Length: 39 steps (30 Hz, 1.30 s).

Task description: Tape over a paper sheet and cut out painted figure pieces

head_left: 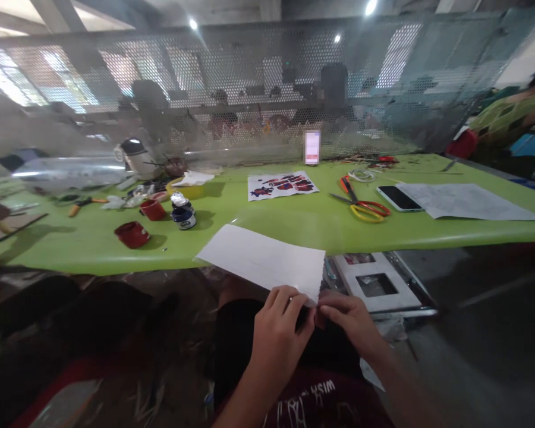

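A white sheet of paper [267, 255] rests partly on the green table's front edge and slants down toward my lap. My left hand [283, 318] grips its near edge, fingers on top and thumb toward the corner. Close beside it, my right hand [345, 315] pinches at the sheet's near right corner; its fingertips are partly hidden. The sheet's right edge looks jagged. Beyond it on the table lies a paper with dark red and blue painted shapes [283, 185].
On the green table [196, 244] stand red pots [132, 235] and dark paint jars [183, 215] at left. Scissors [361, 205], a phone [399, 198] and white paper [468, 201] lie at right. A person [503, 128] sits far right. Another arm shows far left.
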### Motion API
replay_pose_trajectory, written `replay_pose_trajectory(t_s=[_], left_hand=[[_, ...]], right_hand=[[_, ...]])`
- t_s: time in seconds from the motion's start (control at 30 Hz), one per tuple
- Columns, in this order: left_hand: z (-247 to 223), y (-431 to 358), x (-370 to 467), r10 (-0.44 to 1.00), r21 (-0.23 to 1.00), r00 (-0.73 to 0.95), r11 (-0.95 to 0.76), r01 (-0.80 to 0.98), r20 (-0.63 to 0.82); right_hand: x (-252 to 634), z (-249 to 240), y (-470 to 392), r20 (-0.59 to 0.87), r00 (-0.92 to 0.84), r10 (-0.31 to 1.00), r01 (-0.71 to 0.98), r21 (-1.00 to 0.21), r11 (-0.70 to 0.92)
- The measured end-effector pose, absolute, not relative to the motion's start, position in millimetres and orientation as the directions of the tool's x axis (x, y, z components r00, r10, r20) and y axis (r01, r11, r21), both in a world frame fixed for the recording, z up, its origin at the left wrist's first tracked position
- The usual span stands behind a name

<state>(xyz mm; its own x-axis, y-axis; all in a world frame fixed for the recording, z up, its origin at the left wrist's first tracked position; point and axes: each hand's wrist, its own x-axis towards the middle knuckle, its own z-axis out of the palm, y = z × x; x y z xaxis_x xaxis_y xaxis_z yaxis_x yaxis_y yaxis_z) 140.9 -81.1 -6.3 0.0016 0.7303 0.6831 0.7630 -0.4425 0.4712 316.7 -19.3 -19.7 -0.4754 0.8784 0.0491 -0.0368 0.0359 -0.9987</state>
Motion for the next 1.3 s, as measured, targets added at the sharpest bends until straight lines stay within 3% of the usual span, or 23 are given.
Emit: replay_pose_trajectory(t_s=[0.5, 1.3], left_hand=[[-1.7, -85.8, 140.0, 0.722, 0.318, 0.083, -0.401, 0.859, 0.687], [15.1, -84.5, 130.3, 0.702, 0.290, 0.186, -0.500, 0.816, 0.688]], right_hand=[[312.0, -17.5, -23.3, 0.188, -0.460, 0.868, 0.091, -0.962, 0.256], [308.5, -9.3, -28.5, 0.154, -0.457, 0.876, 0.003, -0.985, 0.175]])
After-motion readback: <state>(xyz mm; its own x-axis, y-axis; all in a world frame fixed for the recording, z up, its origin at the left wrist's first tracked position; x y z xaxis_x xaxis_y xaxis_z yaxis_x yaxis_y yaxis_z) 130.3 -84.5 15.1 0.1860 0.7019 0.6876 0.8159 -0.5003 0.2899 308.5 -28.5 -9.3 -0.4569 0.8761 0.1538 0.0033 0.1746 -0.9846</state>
